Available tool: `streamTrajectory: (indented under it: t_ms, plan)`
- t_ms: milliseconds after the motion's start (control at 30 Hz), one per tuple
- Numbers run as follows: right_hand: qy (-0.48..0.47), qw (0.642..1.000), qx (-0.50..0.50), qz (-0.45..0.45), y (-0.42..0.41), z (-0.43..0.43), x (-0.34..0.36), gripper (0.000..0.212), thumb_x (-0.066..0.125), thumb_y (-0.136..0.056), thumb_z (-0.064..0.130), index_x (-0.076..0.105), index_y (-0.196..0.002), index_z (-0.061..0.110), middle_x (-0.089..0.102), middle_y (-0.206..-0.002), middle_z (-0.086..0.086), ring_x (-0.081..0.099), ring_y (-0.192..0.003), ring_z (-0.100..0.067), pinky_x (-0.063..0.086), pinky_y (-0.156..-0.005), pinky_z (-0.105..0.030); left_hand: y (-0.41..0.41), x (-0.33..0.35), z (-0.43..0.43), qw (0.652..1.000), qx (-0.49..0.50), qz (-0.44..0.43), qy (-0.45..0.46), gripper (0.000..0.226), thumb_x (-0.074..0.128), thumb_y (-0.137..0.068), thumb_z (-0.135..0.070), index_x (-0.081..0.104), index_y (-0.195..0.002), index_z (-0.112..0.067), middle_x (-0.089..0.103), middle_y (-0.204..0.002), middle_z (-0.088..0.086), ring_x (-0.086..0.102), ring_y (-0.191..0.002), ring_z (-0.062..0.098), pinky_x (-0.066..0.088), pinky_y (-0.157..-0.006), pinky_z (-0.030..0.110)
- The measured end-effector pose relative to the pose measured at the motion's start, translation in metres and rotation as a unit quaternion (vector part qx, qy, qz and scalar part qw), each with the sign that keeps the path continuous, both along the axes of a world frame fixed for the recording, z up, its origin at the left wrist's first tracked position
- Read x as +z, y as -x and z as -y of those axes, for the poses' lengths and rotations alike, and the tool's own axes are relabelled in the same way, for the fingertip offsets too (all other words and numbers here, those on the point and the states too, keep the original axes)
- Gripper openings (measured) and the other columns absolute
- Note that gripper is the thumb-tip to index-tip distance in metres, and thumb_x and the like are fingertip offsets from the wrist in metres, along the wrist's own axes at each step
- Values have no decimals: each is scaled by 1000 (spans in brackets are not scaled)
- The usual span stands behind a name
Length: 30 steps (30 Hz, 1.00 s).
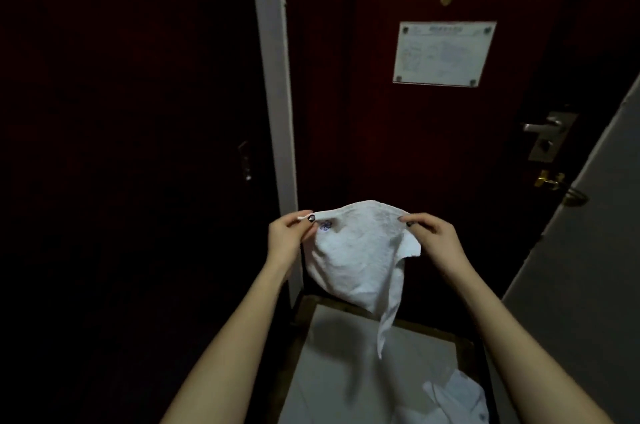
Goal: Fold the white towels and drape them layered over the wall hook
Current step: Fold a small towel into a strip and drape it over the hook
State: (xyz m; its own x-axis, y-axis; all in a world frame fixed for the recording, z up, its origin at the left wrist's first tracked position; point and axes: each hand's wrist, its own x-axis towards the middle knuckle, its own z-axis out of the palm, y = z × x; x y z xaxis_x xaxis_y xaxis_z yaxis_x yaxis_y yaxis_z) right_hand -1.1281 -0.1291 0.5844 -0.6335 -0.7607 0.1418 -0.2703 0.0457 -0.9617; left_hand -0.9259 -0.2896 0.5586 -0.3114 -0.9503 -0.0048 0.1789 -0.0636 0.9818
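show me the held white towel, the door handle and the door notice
white terry towel [353, 260], head view, cloth's middle
silver metal door handle [540, 127], head view, lever
white rectangular paper notice [445, 54], head view, sheet centre

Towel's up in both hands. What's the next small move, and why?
Probably draw the left hand and right hand apart to stretch the white towel flat: it sags bunched between them, one corner trailing down, so folding now would likely go crooked.
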Motion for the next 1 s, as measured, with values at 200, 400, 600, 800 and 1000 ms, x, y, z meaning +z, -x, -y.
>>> streamTrajectory:
  t_ms: [200,400,600,800,1000]
  plan:
    - [-24,980,159,117,-105,-27,14,17,54,-92,-6,67,-102,-3,71,-79,-16,72,-77,-18,58,-80,-31,-81,15,-68,998,59,-14,6,11,58,-94,0,66,-93,8,65,-71,12,65,-57,7,54,-59,17]
    - [-14,973,223,48,-206,-57,27,14,72,-82,-3,67,-96,-1,74,-81,-15,69,-78,-13,54,-74,-21,-168,28,-132,997,46,-28,47,18,52,-98,-5,67,-99,5,74,-82,10,73,-78,16,56,-67,18]
    - [35,966,255,-4,-306,-95,33,16,67,-91,9,66,-74,9,67,-57,-6,65,-57,-12,50,-63,-19,-271,44,-211,991,53,24,121,18,60,-94,-11,69,-110,-9,74,-98,3,70,-95,11,54,-77,19]
    - [50,933,355,-17,-386,-149,37,14,65,-93,13,68,-79,10,68,-65,-8,67,-68,-16,53,-72,-25,-347,50,-295,974,112,100,171,21,65,-91,-14,72,-111,-10,74,-105,1,67,-104,11,51,-88,22]
    - [99,906,411,36,-445,-195,42,13,64,-92,8,69,-81,4,67,-67,-10,64,-64,-10,51,-64,-19,-397,62,-367,951,204,114,202,23,66,-91,-17,73,-96,-38,74,-98,-6,69,-97,10,54,-80,22]
